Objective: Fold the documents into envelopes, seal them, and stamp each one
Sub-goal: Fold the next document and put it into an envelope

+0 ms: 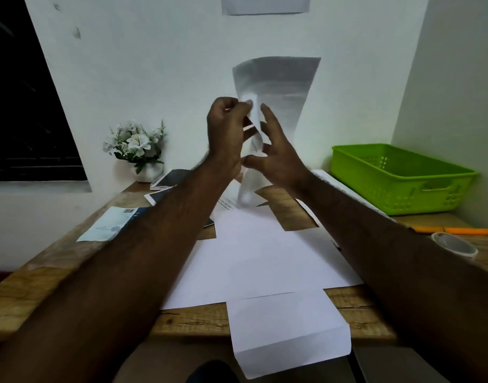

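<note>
I hold a sheet of paper (281, 87) upright in the air above the desk, blurred and bent. My left hand (227, 134) pinches its left edge between curled fingers and thumb. My right hand (276, 153) is beside it with fingers spread, touching the paper's lower part. A large white sheet (253, 261) lies flat on the wooden desk (38, 275) under my arms. A folded white document (289, 330) hangs over the desk's front edge. Another white sheet (342, 189) lies at the back right.
A green plastic basket (400, 178) stands at the back right. An orange pen (458, 231) and a clear round lid (454, 244) lie at the right edge. A white flower pot (137, 150), a notebook (168, 179) and a blue-and-white printed card (110, 226) are on the left.
</note>
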`<control>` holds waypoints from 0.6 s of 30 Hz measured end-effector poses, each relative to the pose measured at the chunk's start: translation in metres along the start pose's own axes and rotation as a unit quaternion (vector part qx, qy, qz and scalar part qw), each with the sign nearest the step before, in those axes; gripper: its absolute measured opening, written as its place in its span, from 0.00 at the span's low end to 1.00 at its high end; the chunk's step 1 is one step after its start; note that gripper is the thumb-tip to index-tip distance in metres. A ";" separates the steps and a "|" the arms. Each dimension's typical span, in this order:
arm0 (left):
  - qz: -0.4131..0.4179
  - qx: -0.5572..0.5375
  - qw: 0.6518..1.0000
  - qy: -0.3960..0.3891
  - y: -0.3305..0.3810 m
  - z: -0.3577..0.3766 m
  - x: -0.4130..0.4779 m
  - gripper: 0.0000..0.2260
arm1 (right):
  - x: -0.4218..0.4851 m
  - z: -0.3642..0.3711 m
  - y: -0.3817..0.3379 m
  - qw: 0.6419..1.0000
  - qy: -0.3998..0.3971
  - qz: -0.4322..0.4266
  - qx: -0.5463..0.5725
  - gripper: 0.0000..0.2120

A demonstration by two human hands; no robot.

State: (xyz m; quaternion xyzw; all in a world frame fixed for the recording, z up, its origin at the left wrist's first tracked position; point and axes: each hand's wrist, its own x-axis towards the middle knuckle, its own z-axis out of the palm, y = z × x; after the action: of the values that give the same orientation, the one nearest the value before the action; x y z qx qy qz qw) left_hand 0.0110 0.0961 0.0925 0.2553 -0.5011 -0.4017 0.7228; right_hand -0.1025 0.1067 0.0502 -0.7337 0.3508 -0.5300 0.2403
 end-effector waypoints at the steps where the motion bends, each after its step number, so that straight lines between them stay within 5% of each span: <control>1: -0.011 0.012 1.000 -0.027 -0.002 0.000 -0.002 0.08 | 0.001 -0.002 0.000 1.000 0.023 -0.005 -0.005 0.46; 6: 0.061 0.114 0.980 -0.152 -0.002 0.002 -0.011 0.16 | 0.006 -0.007 0.002 0.988 0.141 -0.034 0.046 0.23; 10: 0.162 0.159 0.972 0.056 0.008 -0.009 0.004 0.12 | 0.011 -0.022 -0.006 0.970 0.172 0.000 0.174 0.19; 13: 0.052 0.201 0.965 0.159 0.011 -0.035 0.020 0.13 | 0.012 -0.034 -0.016 0.928 0.158 0.049 0.334 0.22; 16: -0.168 0.098 0.981 0.030 0.018 -0.050 0.019 0.15 | 0.012 -0.047 -0.015 0.878 0.134 0.120 0.443 0.21; 18: -0.254 0.000 0.964 -0.080 0.019 -0.055 0.015 0.14 | 0.010 -0.053 -0.006 0.876 0.103 0.171 0.439 0.19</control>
State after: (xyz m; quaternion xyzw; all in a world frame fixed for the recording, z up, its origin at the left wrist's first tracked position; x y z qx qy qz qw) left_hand 0.0711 0.0923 0.0949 0.3412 -0.4758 -0.5914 0.5545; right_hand -0.1489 0.1036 0.0777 -0.4222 0.2248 -0.6531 0.5870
